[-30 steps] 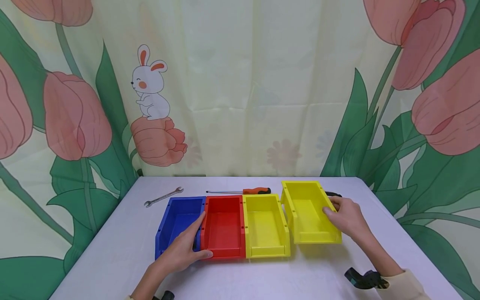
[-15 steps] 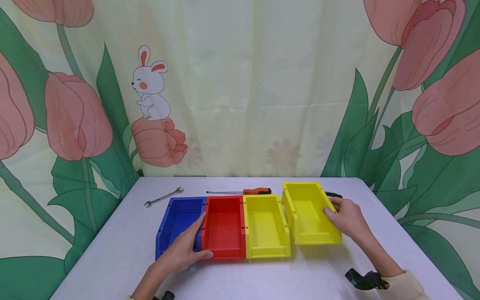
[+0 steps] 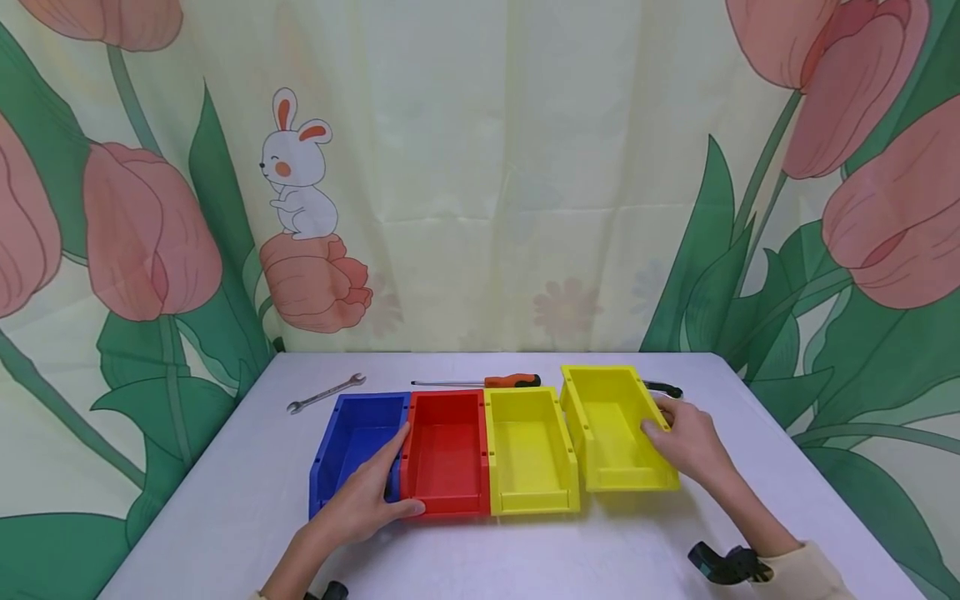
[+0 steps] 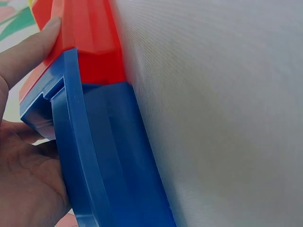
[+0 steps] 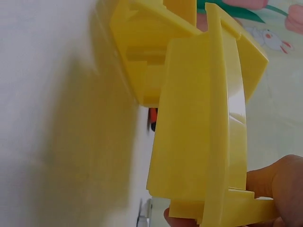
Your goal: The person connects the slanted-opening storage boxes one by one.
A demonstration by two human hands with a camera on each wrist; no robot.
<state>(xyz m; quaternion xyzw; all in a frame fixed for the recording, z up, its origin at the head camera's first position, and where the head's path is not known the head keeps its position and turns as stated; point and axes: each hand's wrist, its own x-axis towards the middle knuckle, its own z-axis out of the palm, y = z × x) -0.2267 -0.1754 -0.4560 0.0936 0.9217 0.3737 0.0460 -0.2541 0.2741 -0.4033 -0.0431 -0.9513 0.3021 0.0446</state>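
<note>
A blue bin (image 3: 367, 425), a red bin (image 3: 450, 450) and a yellow bin (image 3: 531, 450) stand side by side on the table. My left hand (image 3: 356, 500) holds the row at the blue and red bins' shared wall. Its thumb (image 4: 31, 52) lies on the red bin's front edge, and the other fingers reach into the blue bin, partly hidden. A second yellow bin (image 5: 189, 118) is raised above the table at the row's right end, casting a shadow below. With thumb inside and fingers outside, my right hand (image 3: 690, 437) grips its right side wall.
Behind the row lies an orange-handled screwdriver (image 3: 510, 381). A wrench (image 3: 326, 393) rests at the back left. Part of a black-handled tool (image 3: 663, 389) shows behind the raised bin. A printed curtain (image 3: 465, 167) hangs past the table's far edge.
My right hand has brought the raised yellow bin slightly down and to the left, uncovering more of the black-handled tool. The left hand and the row of bins stay put.
</note>
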